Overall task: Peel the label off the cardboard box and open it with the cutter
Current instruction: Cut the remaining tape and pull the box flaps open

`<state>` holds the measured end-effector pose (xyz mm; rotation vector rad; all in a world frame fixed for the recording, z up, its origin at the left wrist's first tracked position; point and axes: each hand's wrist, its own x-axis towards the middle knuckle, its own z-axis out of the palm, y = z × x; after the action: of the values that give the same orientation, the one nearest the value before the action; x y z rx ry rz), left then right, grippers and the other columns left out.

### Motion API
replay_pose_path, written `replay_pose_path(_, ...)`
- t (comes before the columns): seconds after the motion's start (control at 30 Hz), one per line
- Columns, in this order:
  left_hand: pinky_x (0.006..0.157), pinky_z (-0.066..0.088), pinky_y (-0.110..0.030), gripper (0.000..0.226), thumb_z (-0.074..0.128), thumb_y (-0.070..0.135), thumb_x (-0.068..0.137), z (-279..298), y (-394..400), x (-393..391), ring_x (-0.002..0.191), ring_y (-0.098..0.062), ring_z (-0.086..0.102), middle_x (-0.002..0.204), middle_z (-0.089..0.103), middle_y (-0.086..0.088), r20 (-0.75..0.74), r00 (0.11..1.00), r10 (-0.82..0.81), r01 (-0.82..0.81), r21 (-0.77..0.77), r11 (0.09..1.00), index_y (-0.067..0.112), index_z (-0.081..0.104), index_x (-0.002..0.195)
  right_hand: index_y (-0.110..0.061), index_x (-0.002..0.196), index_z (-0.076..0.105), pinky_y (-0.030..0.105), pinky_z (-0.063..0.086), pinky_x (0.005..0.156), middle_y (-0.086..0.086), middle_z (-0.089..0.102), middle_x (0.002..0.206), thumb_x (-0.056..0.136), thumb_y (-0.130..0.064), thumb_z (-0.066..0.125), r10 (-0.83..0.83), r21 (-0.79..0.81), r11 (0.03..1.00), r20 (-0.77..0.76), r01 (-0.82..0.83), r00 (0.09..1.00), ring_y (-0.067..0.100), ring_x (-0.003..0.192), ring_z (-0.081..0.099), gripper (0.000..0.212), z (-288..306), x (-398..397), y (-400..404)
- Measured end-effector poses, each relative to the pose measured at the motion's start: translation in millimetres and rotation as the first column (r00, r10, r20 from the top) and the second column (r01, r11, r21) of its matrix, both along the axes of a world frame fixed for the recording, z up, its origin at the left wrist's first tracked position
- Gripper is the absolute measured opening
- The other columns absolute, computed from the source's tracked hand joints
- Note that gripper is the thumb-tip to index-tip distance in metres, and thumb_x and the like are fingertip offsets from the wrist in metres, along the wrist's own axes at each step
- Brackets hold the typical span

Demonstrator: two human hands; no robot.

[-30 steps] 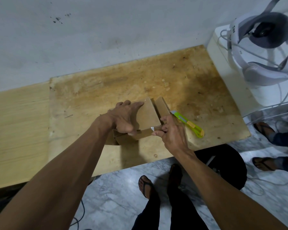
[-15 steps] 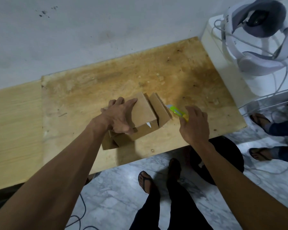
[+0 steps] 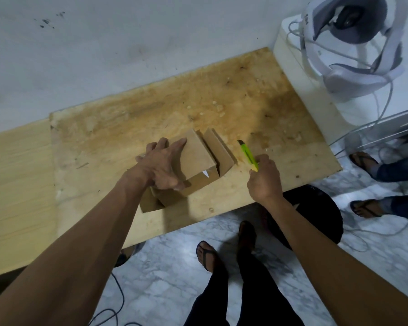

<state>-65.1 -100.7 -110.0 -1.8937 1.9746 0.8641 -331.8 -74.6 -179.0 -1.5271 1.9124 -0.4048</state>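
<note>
A small brown cardboard box [image 3: 197, 158] stands on the stained plywood board [image 3: 127, 128], with a flap raised at its right end. A white scrap of label [image 3: 206, 173] clings to the box's near right edge. My left hand [image 3: 161, 164] lies flat over the box's top and left side, pressing it down. My right hand [image 3: 264, 178], to the right of the box, is closed around the rear end of a green and yellow cutter [image 3: 247, 156]. The cutter's tip points away from me, a short way from the raised flap and not touching it.
The board lies on a pale wooden bench [image 3: 17, 184] against a white wall. A white headset [image 3: 353, 50] with cables sits on a white stand at the right. A black stool [image 3: 316, 215], my legs and another person's sandalled feet [image 3: 368, 182] are on the marble floor.
My right hand left the box's near right corner, reached right to the cutter lying on the board, and has now picked it up. My left hand stayed on the box.
</note>
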Motion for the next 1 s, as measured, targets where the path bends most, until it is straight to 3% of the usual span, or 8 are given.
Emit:
replay_pose_path(0.07, 0.086, 0.037, -0.051, 0.126, 0.08, 0.045, 0.051, 0, 0, 1, 0.13, -0.034, 0.023, 0.136, 0.027, -0.003, 0.006, 1.0, 0.0, 0.0, -0.004, 1.0, 0.043, 0.005, 0.152, -0.017, 0.122, 0.042, 0.037, 0.048, 0.064, 0.012, 0.061, 0.106, 0.098, -0.01, 0.047, -0.028, -0.06, 0.997, 0.167, 0.039, 0.986, 0.028, 0.082, 0.06, 0.025, 10, 3, 13)
replay_pose_path(0.17, 0.088, 0.04, -0.053, 0.127, 0.079, 0.046, 0.049, 1, 1, 1, 0.128, -0.033, 0.024, 0.132, 0.029, -0.001, 0.01, 1.0, -0.001, 0.001, 0.001, 1.0, 0.043, 0.005, 0.152, -0.035, 0.138, 0.04, 0.032, 0.05, 0.076, 0.001, 0.062, 0.113, 0.103, -0.023, 0.039, 0.273, -0.247, 0.944, 0.216, -0.218, 0.937, 0.018, 0.096, 0.06, 0.037, 23, 6, 37)
replay_pose_path(0.23, 0.092, 0.042, -0.056, 0.127, 0.078, 0.046, 0.047, 3, -1, 1, 0.127, -0.033, 0.024, 0.131, 0.029, 0.0, -0.002, 1.0, 0.013, -0.013, 0.02, 1.0, 0.043, 0.005, 0.151, -0.037, 0.145, 0.037, 0.039, 0.049, 0.076, -0.001, 0.06, 0.108, 0.105, -0.032, 0.032, 0.459, -0.318, 0.837, -0.035, -0.445, 0.888, 0.02, 0.09, 0.056, 0.041, 19, 6, 47)
replay_pose_path(0.3, 0.094, 0.042, -0.06, 0.128, 0.075, 0.047, 0.044, 5, -2, 0, 0.126, -0.034, 0.025, 0.13, 0.03, -0.001, -0.01, 1.0, 0.015, -0.015, 0.029, 0.999, 0.043, 0.005, 0.151, -0.034, 0.145, 0.038, 0.041, 0.045, 0.075, -0.003, 0.059, 0.1, 0.103, -0.036, 0.031, 0.499, -0.309, 0.748, -0.321, -0.587, 0.805, 0.022, 0.086, 0.053, 0.042, 14, 7, 51)
replay_pose_path(0.33, 0.095, 0.042, -0.06, 0.128, 0.074, 0.048, 0.043, 5, -2, 0, 0.125, -0.033, 0.026, 0.129, 0.03, 0.0, -0.011, 1.0, 0.013, -0.012, 0.03, 0.999, 0.044, 0.005, 0.15, -0.034, 0.144, 0.04, 0.04, 0.043, 0.076, -0.004, 0.059, 0.1, 0.102, -0.037, 0.033, 0.492, -0.304, 0.729, -0.391, -0.614, 0.778, 0.022, 0.087, 0.052, 0.042, 12, 8, 52)
replay_pose_path(0.53, 0.095, 0.042, -0.06, 0.129, 0.073, 0.051, 0.04, 4, -2, 1, 0.124, -0.034, 0.026, 0.129, 0.03, -0.001, -0.002, 1.0, 0.004, -0.004, 0.031, 0.999, 0.045, 0.004, 0.149, -0.034, 0.137, 0.05, 0.042, 0.038, 0.085, 0.001, 0.06, 0.1, 0.097, -0.036, 0.051, 0.38, -0.376, 0.731, -0.47, -0.57, 0.797, 0.026, 0.096, 0.055, 0.04, 9, 20, 44)
replay_pose_path(1.0, 0.093, 0.043, -0.061, 0.128, 0.076, 0.047, 0.044, 7, 2, 0, 0.125, -0.032, 0.026, 0.129, 0.03, 0.0, -0.01, 1.0, 0.01, -0.009, 0.026, 1.0, 0.044, 0.006, 0.151, -0.031, 0.134, 0.055, 0.044, 0.04, 0.079, 0.003, 0.061, 0.096, 0.097, -0.034, 0.052, 0.276, -0.381, 0.748, -0.564, -0.543, 0.778, 0.027, 0.091, 0.056, 0.037, 22, 19, 45)
